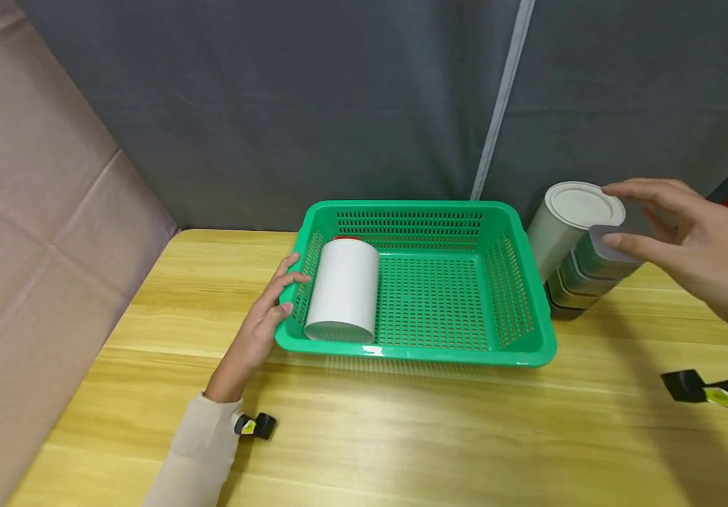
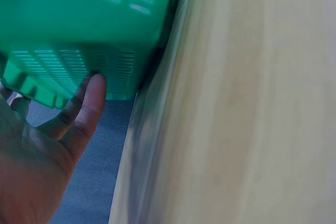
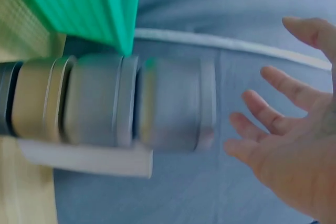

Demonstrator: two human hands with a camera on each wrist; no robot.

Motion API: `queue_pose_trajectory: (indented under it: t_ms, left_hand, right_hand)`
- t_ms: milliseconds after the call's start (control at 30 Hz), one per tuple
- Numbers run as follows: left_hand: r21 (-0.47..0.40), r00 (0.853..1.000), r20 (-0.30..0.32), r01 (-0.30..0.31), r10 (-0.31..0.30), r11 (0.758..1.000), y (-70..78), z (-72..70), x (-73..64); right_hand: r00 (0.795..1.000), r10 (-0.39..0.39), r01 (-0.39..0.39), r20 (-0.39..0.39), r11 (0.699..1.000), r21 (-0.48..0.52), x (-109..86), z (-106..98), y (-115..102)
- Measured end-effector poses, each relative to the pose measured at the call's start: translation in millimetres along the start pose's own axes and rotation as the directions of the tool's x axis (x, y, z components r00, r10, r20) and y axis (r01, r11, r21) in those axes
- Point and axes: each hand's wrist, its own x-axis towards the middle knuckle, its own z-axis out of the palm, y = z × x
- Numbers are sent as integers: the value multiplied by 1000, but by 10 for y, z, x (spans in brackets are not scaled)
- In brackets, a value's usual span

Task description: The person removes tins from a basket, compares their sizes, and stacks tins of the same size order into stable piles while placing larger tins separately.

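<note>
My left hand point(image 1: 261, 325) holds the left rim of a green plastic basket point(image 1: 415, 354), thumb and some fingertips over the edge. In the left wrist view, other fingers point(image 2: 90, 106) reach along the basket's outer wall. A white canister point(image 1: 343, 289) lies on its side in the left part of the basket, with a bit of red at its far end. My right hand point(image 1: 706, 246) hovers with fingers spread over a stack of several rounded-square tins point(image 1: 592, 271), holding nothing. In the right wrist view, the stacked tins point(image 3: 176, 103) are apart from its fingertips.
A lidded, pale canister point(image 1: 560, 222) stands upright behind the tins, right of the basket. Beneath everything is a wooden table point(image 1: 402, 436). Grey cloth point(image 1: 275, 105) hangs behind it, and a pale padded panel point(image 1: 41, 232) borders the left.
</note>
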Motion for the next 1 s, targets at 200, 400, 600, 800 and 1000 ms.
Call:
queue_pose_trajectory:
  t_ms: [200,400,600,800,1000]
  left_hand:
    - [-2,1000,-2,3,-3,1000,5,5,9]
    - [-7,1000,-3,10,-10,1000,4,-1,6]
    - [-8,1000,1,10,-10,1000,3,-3,10]
    - [-14,1000,-1,-2,2,1000,8,-1,17]
    - [-8,1000,-2,-1,1,1000,18,-9,22]
  right_hand:
    - [997,46,-46,66,999,-14,14,93,-281]
    - [985,72,-65,156,997,-48,70,342,-600]
    - [976,5,3,218,999,-36,110,636,-816]
    - [965,1,23,263,996,-87,89,902,-1030]
    - [954,27,2,298,995,-95,69,1228,-1277]
